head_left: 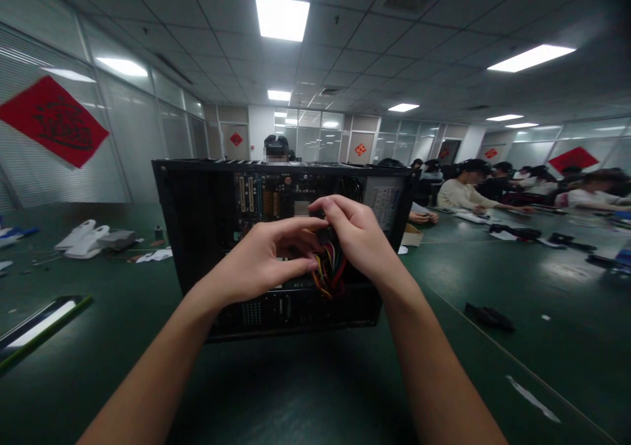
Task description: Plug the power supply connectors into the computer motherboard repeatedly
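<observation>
An open black computer case (170,202) stands on its side edge in front of me, its inside facing me. My right hand (357,238) is closed around the upper part of a bundle of power cables (326,277) with yellow, red, black and white wires. My left hand (269,254) curves in from the other side, thumb tip against the wires and index fingertip close to the dark connector (325,236). Behind the hands shows the motherboard (271,192) with its slots. A labelled power supply (386,203) fills the case's upper right corner. My fingers partly hide the connector.
On the green table (296,392), white plastic bags (83,238) and a grey box (117,239) lie left, with a glossy flat panel (42,327) nearer. To the right are a dark cloth-like item (489,317) and a paper strip (532,398). Several people sit beyond.
</observation>
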